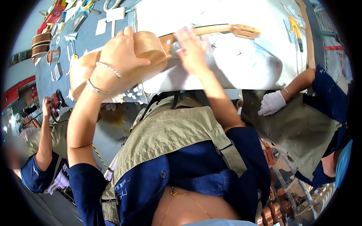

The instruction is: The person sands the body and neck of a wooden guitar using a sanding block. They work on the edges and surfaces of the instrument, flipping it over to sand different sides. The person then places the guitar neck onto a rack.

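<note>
A pale wooden guitar (151, 46) rests on its side along the bench's near edge, its neck and slotted headstock (245, 31) pointing right. My left hand (122, 49) lies across the curved side of the body, thumb spread toward me and fingers over the far edge. Beside the neck, close to where it joins the body, is my right hand (191, 52). Its fingers are stretched apart and blurred by motion; whether they touch the neck I cannot tell.
White sheeting (233, 64) covers the bench's right part; yellow-handled pliers (296, 30) lie there. Tape rolls, blocks and small tools are scattered over the grey surface (86, 37) at left. A co-worker's gloved hand (272, 103) is at right; another person (41, 158) stands left.
</note>
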`<state>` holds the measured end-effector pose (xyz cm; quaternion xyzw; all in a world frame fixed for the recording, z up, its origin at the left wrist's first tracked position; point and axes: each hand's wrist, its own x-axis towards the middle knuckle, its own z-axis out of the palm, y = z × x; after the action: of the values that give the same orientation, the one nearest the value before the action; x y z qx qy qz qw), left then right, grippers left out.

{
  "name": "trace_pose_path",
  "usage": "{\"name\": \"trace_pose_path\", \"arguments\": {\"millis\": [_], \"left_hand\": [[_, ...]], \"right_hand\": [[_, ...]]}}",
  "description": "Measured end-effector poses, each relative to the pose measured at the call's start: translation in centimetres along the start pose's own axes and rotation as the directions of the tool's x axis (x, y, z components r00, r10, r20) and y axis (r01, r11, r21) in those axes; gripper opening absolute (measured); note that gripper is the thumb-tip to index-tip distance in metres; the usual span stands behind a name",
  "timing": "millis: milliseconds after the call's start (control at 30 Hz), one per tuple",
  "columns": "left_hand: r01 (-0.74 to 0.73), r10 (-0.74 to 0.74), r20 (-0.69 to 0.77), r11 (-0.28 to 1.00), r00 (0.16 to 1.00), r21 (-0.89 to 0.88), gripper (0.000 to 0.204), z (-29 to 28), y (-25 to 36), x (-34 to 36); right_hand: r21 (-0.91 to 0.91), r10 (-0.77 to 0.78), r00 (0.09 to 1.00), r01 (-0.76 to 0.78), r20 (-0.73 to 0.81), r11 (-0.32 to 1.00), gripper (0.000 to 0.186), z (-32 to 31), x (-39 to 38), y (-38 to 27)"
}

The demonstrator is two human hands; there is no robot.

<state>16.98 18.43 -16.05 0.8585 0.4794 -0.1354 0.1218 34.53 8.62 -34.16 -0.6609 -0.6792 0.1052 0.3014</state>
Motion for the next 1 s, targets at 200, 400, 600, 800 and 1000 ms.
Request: {"name": "trace_pose_path", "arguments": {"millis": [200,400,600,800,1000], "left_hand": [[0.045,-0.05,-0.278,0.999,0.959,-0.026,0.086,4.0,0.1,-1.7],[0.04,-0.044,-0.341,0.999,0.939,-0.018,0.087,4.8,1.5,-2.4],[0.034,-0.042,-0.288,0.999,0.957,-0.033,0.084,4.1,0.2,-0.7],[0.019,-0.036,-0.212,0.997,0.977,-0.081,0.085,3.2,-1.1,2.9],[-0.012,-0.008,-0.223,0.996,0.975,-0.089,0.083,3.5,-2.1,3.8]], "right_hand": [[0.329,-0.04,0.969,-0.045,0.246,0.943,0.052,-2.7,-3.3,-4.5],[0.147,-0.149,0.984,0.135,0.093,0.98,0.056,-0.6,2.5,-2.6],[-0.335,0.053,0.995,-0.078,-0.085,0.939,0.07,-4.1,1.6,11.1],[0.116,0.112,0.974,-0.136,0.196,0.984,0.069,-0.6,2.3,-0.1],[-0.255,0.301,0.941,-0.333,-0.156,0.908,0.073,-2.7,2.5,10.5]]}}
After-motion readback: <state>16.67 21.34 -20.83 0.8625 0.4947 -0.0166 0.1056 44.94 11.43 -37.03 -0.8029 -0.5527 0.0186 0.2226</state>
